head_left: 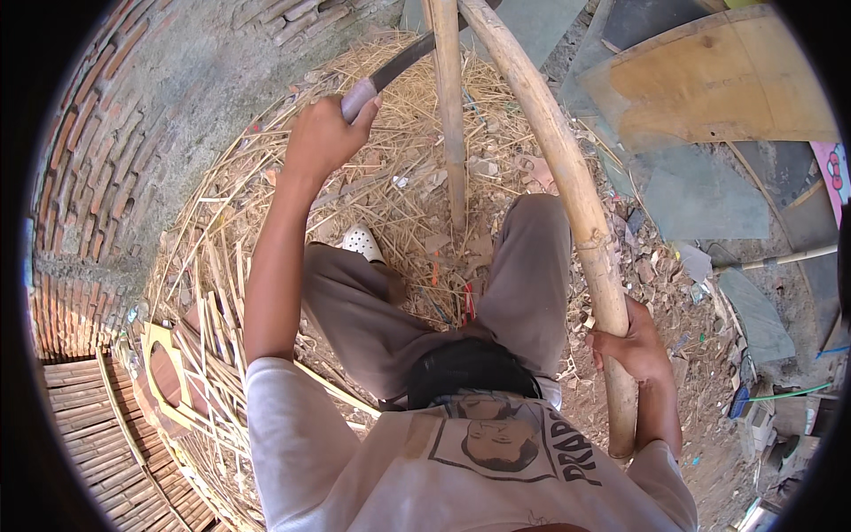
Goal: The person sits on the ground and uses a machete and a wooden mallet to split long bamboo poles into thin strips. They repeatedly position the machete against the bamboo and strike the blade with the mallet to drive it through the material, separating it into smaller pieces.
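Observation:
My left hand (pixel 326 133) is closed round the pale, wrapped handle of a machete (pixel 406 64), whose dark blade points up and right. The blade runs past an upright wooden post (pixel 450 133) near the top edge; whether it touches is unclear. My right hand (pixel 634 346) grips a thick, peeled bamboo pole (pixel 567 160) near its lower end. The pole slants from the top middle down to the right, passing over my right knee. Its upper end and the blade's tip lie at or beyond the top edge.
Straw and chips (pixel 372 191) cover the ground between my legs. A brick wall (pixel 115 133) stands at left, with a bamboo slat panel (pixel 115 434) at lower left. Split strips (pixel 222 346) lie beside me. Sheets and boards (pixel 700 80) are at the right.

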`<state>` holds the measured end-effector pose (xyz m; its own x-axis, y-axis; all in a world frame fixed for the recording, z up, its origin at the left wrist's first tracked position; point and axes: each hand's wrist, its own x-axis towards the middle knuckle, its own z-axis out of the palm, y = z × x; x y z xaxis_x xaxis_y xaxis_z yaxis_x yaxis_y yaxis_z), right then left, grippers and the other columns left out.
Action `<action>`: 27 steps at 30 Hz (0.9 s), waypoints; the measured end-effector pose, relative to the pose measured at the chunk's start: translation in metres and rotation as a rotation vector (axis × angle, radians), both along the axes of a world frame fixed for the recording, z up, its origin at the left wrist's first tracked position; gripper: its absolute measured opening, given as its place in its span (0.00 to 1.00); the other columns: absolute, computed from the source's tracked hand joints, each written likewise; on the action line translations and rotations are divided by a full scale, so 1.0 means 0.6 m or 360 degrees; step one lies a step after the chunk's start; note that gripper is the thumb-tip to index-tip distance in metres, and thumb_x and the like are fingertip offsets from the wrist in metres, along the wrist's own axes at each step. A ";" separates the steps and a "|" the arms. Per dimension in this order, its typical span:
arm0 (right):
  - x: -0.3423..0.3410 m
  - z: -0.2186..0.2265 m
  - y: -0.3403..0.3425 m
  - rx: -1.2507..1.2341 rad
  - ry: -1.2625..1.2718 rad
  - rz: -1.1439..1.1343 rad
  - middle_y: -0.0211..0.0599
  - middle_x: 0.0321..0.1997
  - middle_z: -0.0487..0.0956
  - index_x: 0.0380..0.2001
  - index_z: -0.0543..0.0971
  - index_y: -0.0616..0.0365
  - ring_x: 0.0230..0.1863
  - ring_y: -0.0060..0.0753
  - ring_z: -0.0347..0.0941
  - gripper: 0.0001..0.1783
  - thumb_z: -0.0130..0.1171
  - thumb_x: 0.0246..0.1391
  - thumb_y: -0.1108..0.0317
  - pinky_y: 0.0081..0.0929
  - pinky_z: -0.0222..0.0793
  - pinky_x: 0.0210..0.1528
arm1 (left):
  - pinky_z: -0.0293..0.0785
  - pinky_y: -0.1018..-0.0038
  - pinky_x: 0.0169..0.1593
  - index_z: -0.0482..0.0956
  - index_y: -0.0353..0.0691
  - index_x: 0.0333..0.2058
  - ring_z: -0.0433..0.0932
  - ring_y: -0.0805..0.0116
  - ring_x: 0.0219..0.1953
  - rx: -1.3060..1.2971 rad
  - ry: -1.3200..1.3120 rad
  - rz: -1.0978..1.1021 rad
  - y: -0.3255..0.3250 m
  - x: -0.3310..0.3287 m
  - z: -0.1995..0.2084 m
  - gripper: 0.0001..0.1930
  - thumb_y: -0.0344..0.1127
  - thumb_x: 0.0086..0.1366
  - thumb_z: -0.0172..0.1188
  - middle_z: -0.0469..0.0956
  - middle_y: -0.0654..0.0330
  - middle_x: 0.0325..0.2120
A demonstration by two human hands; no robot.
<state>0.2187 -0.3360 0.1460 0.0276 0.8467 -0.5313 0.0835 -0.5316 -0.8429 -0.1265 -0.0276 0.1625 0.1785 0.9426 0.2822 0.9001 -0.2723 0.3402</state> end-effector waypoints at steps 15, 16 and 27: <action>0.119 0.040 0.014 0.0560 -0.1254 -0.0477 0.40 0.32 0.77 0.42 0.74 0.68 0.32 0.29 0.74 0.21 0.60 0.41 0.74 0.29 0.71 0.35 | 0.77 0.56 0.36 0.81 0.27 0.29 0.81 0.41 0.28 -0.0112 0.0070 0.0005 -0.007 0.000 0.010 0.30 0.58 0.60 0.58 0.79 0.38 0.21; 0.108 0.007 0.009 0.0318 -0.1327 -0.0015 0.41 0.33 0.77 0.46 0.74 0.69 0.34 0.32 0.75 0.26 0.61 0.38 0.75 0.31 0.72 0.39 | 0.77 0.56 0.37 0.81 0.27 0.30 0.81 0.41 0.28 -0.0150 0.0133 -0.0041 0.002 0.003 0.012 0.30 0.58 0.60 0.58 0.79 0.38 0.22; 0.139 0.280 -0.031 0.1351 -0.1264 -0.0784 0.35 0.27 0.74 0.40 0.72 0.66 0.22 0.23 0.70 0.14 0.56 0.48 0.77 0.23 0.67 0.24 | 0.77 0.55 0.39 0.82 0.30 0.31 0.81 0.43 0.30 -0.0123 0.0022 -0.0106 0.014 0.009 -0.035 0.28 0.57 0.60 0.58 0.80 0.40 0.23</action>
